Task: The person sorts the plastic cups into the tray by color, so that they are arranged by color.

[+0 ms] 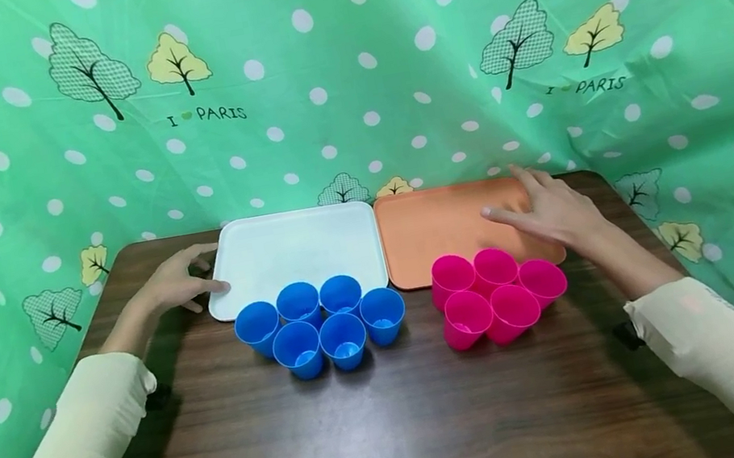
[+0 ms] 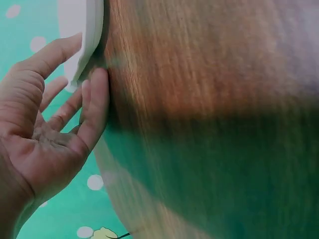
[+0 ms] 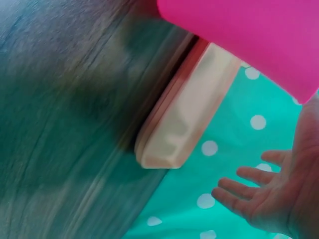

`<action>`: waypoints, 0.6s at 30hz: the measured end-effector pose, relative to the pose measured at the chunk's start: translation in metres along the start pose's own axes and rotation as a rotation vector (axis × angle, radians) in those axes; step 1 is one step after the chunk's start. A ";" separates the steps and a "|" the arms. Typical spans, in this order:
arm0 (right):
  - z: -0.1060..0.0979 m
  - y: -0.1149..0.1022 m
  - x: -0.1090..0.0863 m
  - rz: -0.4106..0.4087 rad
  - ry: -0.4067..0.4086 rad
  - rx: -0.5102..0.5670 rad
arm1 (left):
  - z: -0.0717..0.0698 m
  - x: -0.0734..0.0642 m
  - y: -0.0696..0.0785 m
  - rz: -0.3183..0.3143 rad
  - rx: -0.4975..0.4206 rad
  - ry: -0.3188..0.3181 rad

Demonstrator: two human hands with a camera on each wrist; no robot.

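At the back of the table, a white tray (image 1: 298, 253) lies left of an orange tray (image 1: 445, 236). My left hand (image 1: 181, 282) is at the white tray's left edge, with the thumb over the rim and loosely bent fingers beside it. The left wrist view shows that thumb against the tray's side (image 2: 90, 40). Over the orange tray's right part spreads my right hand (image 1: 558, 207), fingers apart and holding nothing. Several blue cups (image 1: 303, 351) stand grouped before the white tray. Several pink cups (image 1: 468, 322) stand before the orange one; a pink cup (image 3: 249, 35) looms close in the right wrist view.
The dark wooden table (image 1: 376, 448) stretches toward me in front of the cups. Behind it hangs a green dotted cloth (image 1: 365, 90) with printed trees, which also runs down both sides. A gap of bare wood separates the blue cups from the pink ones.
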State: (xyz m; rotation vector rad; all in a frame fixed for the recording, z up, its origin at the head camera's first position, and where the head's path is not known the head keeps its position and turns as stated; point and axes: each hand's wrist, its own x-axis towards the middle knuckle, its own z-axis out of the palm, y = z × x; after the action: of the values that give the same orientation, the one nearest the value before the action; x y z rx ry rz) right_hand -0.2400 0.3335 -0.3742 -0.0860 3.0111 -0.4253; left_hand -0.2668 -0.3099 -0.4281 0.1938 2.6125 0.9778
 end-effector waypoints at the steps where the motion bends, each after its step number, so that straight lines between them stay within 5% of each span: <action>1: 0.000 -0.002 0.000 -0.001 -0.002 0.001 | 0.000 0.001 0.000 0.004 -0.013 -0.009; 8: -0.002 -0.018 -0.001 -0.008 -0.029 0.018 | -0.002 0.010 0.004 -0.008 -0.101 -0.082; 18: -0.004 -0.042 -0.010 -0.026 -0.065 0.010 | -0.003 0.014 0.005 -0.090 -0.151 -0.081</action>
State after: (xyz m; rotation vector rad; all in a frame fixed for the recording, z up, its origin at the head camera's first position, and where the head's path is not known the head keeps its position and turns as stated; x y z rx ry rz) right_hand -0.2292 0.2945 -0.3578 -0.1350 2.9466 -0.4316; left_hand -0.2812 -0.3039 -0.4265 0.0758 2.4400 1.1059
